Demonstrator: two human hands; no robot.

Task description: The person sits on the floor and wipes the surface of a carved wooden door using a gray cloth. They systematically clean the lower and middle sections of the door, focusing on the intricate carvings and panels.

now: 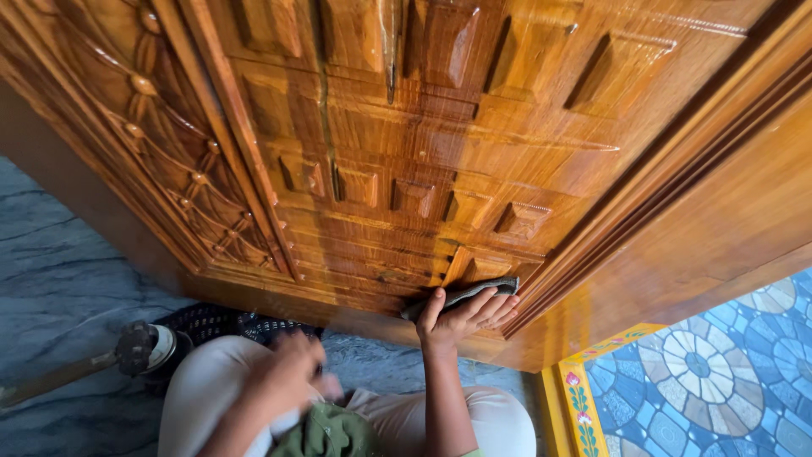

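A large carved, glossy wooden door (440,144) fills the view, leaning over me. My right hand (463,317) presses a dark grey cloth (474,292) flat against the door's lower panel, near its bottom right corner. My left hand (292,372) is blurred, low over my lap beside a green fabric (330,432); I cannot tell whether it holds anything. My knees in light trousers show at the bottom.
A grey marble floor (59,279) lies at left. A dark round-ended object with a metal cap (148,347) rests on the floor by my left knee. At right is a blue patterned tile surface (719,364) with a yellow floral border (584,398).
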